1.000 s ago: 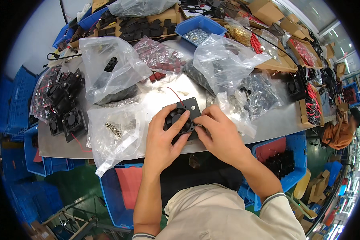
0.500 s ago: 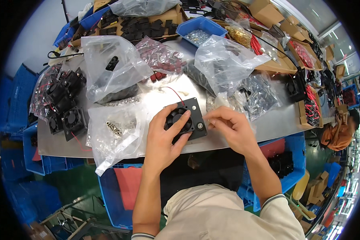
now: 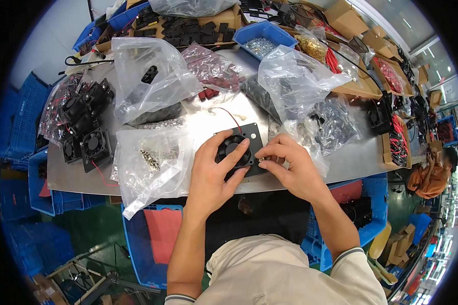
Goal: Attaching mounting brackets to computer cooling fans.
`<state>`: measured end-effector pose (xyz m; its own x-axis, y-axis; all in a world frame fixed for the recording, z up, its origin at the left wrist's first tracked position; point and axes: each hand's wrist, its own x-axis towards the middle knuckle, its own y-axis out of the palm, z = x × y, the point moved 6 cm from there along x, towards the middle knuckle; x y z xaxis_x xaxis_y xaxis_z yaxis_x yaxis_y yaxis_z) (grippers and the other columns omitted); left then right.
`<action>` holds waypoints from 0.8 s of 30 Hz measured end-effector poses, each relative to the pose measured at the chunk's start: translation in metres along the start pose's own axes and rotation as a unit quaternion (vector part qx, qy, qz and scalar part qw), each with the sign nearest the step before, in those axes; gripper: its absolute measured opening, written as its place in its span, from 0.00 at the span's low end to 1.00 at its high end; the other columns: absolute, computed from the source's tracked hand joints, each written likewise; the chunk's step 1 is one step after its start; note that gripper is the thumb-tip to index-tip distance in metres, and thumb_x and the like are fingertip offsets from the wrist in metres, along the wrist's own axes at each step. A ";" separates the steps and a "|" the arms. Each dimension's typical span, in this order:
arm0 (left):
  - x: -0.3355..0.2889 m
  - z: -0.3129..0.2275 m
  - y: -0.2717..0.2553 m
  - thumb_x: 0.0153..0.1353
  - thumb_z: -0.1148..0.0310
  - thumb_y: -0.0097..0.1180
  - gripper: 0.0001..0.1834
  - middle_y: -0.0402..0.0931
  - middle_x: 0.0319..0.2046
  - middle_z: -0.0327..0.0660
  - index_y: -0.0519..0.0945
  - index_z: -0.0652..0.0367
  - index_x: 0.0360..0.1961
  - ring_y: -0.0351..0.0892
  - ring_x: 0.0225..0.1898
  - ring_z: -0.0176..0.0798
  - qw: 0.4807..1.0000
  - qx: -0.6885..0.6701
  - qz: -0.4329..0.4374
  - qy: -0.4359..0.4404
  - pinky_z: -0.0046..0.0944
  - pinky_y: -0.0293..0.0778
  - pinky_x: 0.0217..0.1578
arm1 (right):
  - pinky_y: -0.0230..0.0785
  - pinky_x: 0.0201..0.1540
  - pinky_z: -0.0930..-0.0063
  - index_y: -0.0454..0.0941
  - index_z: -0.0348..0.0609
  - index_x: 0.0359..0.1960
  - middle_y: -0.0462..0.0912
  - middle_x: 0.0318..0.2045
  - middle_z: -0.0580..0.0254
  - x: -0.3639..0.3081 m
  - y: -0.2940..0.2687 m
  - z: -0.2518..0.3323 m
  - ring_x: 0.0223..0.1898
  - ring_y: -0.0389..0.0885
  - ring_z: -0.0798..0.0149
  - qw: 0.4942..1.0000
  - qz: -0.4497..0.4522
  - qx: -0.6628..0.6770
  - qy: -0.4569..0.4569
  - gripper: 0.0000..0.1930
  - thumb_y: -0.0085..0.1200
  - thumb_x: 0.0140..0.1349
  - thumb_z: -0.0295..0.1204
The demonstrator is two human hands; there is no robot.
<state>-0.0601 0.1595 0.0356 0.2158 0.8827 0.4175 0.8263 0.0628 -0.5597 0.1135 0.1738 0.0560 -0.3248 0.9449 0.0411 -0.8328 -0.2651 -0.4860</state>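
Note:
A black cooling fan point(image 3: 230, 149) mounted on a flat black plate point(image 3: 253, 133) lies on the metal table, and a thin red wire point(image 3: 229, 113) curls from its far side. My left hand point(image 3: 211, 165) grips the fan from the left, thumb and fingers spread over its frame. At the plate's near right corner, my right hand point(image 3: 296, 165) pinches a small silvery metal fastener point(image 3: 261, 159); its lower part is hidden by my fingers. A round pale spot shows at the plate's far right. Left of my left hand lies a clear bag point(image 3: 160, 178) with small metal fittings.
More black fans point(image 3: 94, 145) are piled at the left. Clear bags point(image 3: 295, 71) of parts cover the table's middle and right. Behind them stands a blue bin point(image 3: 267, 33) of small metal pieces. Blue crates point(image 3: 132, 244) sit below the front edge. Another person point(image 3: 427, 178) is at far right.
My right thumb and finger have come onto the fastener at the plate's near right corner. My left hand keeps its grip on the fan. The whole view has shifted slightly.

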 end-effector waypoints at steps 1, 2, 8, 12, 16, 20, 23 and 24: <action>0.000 0.000 0.000 0.49 0.70 0.69 0.31 0.70 0.60 0.49 0.80 0.45 0.58 0.71 0.57 0.56 1.000 0.002 0.002 -0.002 0.49 0.68 0.57 | 0.68 0.37 0.77 0.83 0.40 0.41 0.75 0.35 0.64 0.000 0.000 0.001 0.33 0.74 0.69 1.000 0.002 -0.008 0.000 0.11 0.62 0.56 0.17; -0.001 0.001 -0.001 0.49 0.70 0.69 0.31 0.70 0.60 0.49 0.80 0.45 0.58 0.71 0.57 0.56 1.000 0.002 0.001 -0.002 0.49 0.68 0.57 | 0.68 0.37 0.77 0.83 0.40 0.41 0.75 0.35 0.64 0.001 0.001 0.001 0.33 0.74 0.69 1.000 0.003 -0.016 0.001 0.11 0.62 0.56 0.18; -0.001 0.000 0.000 0.48 0.70 0.69 0.31 0.70 0.60 0.49 0.80 0.46 0.58 0.71 0.57 0.56 1.000 0.001 0.003 -0.005 0.49 0.68 0.57 | 0.70 0.36 0.74 0.83 0.39 0.40 0.76 0.35 0.62 0.002 0.001 0.009 0.33 0.77 0.66 0.998 0.002 -0.066 -0.018 0.10 0.63 0.56 0.19; -0.001 0.001 0.000 0.48 0.70 0.69 0.31 0.70 0.60 0.49 0.81 0.46 0.58 0.71 0.57 0.55 1.000 0.002 0.003 -0.004 0.49 0.68 0.57 | 0.71 0.36 0.73 0.83 0.39 0.40 0.77 0.34 0.61 0.003 0.002 0.013 0.32 0.78 0.65 0.995 0.005 -0.093 -0.023 0.10 0.64 0.56 0.20; -0.001 0.001 0.000 0.48 0.70 0.70 0.31 0.70 0.59 0.49 0.81 0.46 0.58 0.71 0.57 0.55 1.000 -0.003 0.003 -0.002 0.49 0.68 0.57 | 0.71 0.35 0.73 0.82 0.39 0.40 0.77 0.33 0.61 0.003 0.001 0.013 0.31 0.78 0.64 0.996 -0.006 -0.091 -0.008 0.10 0.64 0.55 0.20; 0.000 0.000 0.000 0.48 0.70 0.70 0.31 0.70 0.59 0.49 0.81 0.46 0.58 0.71 0.57 0.55 1.000 -0.002 0.002 -0.004 0.49 0.68 0.57 | 0.71 0.35 0.73 0.82 0.38 0.39 0.77 0.32 0.60 0.002 0.000 0.011 0.30 0.77 0.64 0.997 -0.017 -0.075 -0.001 0.10 0.65 0.55 0.21; 0.000 0.000 -0.001 0.48 0.70 0.70 0.32 0.70 0.59 0.49 0.81 0.46 0.58 0.71 0.57 0.55 1.000 0.001 0.002 -0.004 0.49 0.67 0.57 | 0.70 0.34 0.74 0.81 0.37 0.38 0.77 0.32 0.60 0.002 0.001 0.008 0.29 0.76 0.66 0.998 -0.024 -0.060 -0.006 0.10 0.66 0.54 0.21; 0.000 0.000 0.000 0.48 0.70 0.70 0.32 0.70 0.59 0.49 0.80 0.46 0.58 0.71 0.57 0.56 1.000 0.002 0.003 -0.002 0.49 0.67 0.57 | 0.70 0.34 0.74 0.81 0.37 0.38 0.77 0.32 0.60 0.002 0.001 0.006 0.29 0.76 0.66 0.998 -0.024 -0.060 -0.006 0.10 0.66 0.54 0.21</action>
<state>-0.0604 0.1597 0.0356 0.2193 0.8851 0.4105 0.8222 0.0589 -0.5661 0.1096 0.1743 0.0611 -0.2911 0.9535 0.0775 -0.7880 -0.1931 -0.5846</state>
